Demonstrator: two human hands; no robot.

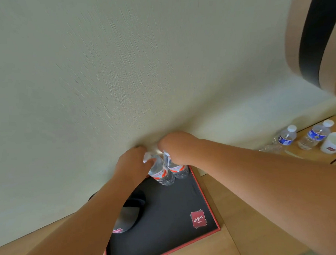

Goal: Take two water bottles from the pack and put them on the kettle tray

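Two clear water bottles with red-and-white labels stand upright side by side at the far corner of the black, red-edged kettle tray [179,208], close to the wall. My left hand [130,160] wraps the top of the left bottle [160,173]. My right hand [174,142] is closed over the top of the right bottle [178,169]. Both caps are hidden by my fingers. A dark kettle [130,213] sits on the tray's left side, partly behind my left forearm. No pack is in view.
On the wooden desk [236,215] at the right stand two blue-labelled water bottles [286,137] [315,135], a crumpled clear bottle [271,148] and a white mug [334,142]. The pale wall [127,68] rises directly behind the tray.
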